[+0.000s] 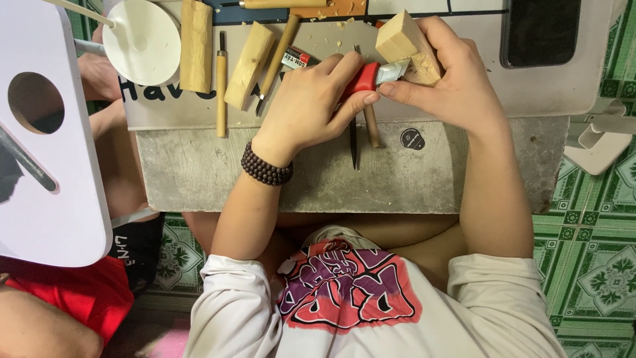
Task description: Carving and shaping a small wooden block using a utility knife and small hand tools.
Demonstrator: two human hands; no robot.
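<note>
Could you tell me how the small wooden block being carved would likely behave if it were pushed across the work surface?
The wooden block looks solid and pale, so probably stiff and fairly light. Its flat faces suggest it would slide, not roll. The right hand grips it whole, the left hand working the red-handled knife.

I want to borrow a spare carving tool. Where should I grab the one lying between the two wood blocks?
Grip the carving tool by its bare wooden handle, from the near edge of the bench. The handle end points that way, while the metal tip sits between the blocks.
</note>
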